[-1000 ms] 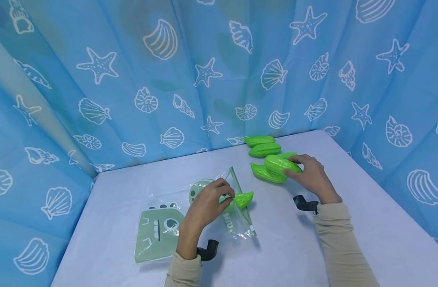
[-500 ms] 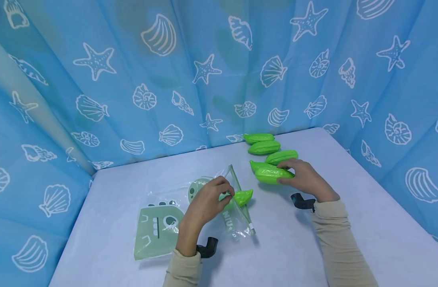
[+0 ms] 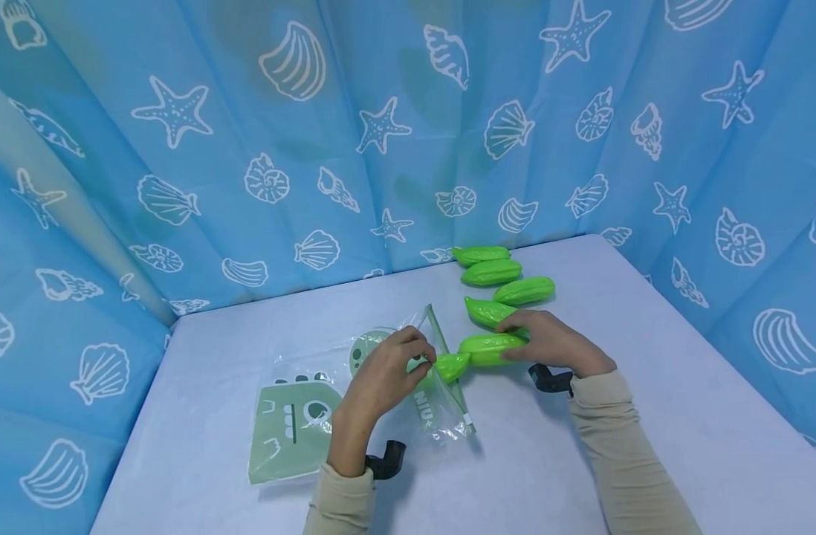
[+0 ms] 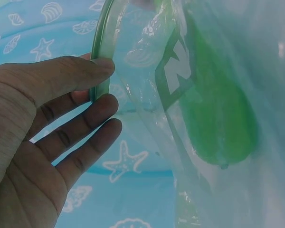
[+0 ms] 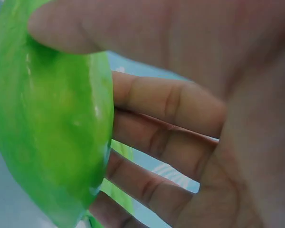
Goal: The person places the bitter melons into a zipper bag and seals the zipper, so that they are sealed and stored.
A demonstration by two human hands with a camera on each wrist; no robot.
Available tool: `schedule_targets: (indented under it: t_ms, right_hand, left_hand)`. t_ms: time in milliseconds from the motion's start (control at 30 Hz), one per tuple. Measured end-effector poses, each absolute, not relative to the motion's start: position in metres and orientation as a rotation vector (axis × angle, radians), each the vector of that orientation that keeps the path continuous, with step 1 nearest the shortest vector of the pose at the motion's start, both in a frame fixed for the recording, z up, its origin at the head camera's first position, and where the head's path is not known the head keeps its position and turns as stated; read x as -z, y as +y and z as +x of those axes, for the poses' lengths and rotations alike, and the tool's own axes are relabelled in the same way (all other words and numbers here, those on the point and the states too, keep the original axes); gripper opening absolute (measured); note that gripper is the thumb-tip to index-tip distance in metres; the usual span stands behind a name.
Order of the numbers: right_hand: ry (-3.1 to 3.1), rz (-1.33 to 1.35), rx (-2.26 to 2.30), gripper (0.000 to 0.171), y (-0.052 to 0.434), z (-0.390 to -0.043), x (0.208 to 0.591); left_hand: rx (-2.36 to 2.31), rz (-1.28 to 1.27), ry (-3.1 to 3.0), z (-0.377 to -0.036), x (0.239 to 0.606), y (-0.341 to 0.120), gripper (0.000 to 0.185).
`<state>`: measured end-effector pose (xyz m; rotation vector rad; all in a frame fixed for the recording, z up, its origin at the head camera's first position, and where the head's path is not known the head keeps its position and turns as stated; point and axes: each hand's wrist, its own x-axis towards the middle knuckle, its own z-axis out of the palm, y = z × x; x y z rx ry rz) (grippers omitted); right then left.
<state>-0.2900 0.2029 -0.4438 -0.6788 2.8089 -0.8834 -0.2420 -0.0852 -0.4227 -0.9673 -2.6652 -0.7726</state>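
Note:
My left hand (image 3: 389,377) pinches the green zip edge (image 4: 102,28) of a clear zip bag (image 3: 294,431) between thumb and forefinger; its other fingers are loosely bent. The bag lies flat, printed with a green one-eyed monster. One glossy green star fruit (image 3: 452,366) lies partly in the bag's mouth, its tip sticking out; its rounded end shows through the plastic in the left wrist view. My right hand (image 3: 555,343) grips a second star fruit (image 3: 484,349) by its right end, thumb on the near side. That fruit's left end meets the tip of the bagged one.
Several more star fruits lie behind the right hand, one (image 3: 488,312) close to its fingers and others (image 3: 525,290) farther back. A white cloth covers the table (image 3: 201,416). Blue shell-patterned curtains (image 3: 408,148) stand round its back and sides.
My right hand has carried its star fruit left and nearer, off the fruits at the back, up to the bag's mouth. The left hand keeps its pinch on the bag.

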Motion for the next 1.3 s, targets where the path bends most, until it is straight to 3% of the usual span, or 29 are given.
schedule_targets:
  t_ms: [1300]
  right_hand:
    - [2.861, -1.015, 0.855, 0.034, 0.122, -0.278, 0.459]
  left_hand:
    - [0.772, -0.971, -2.639, -0.241, 0.422, -0.084, 0.012]
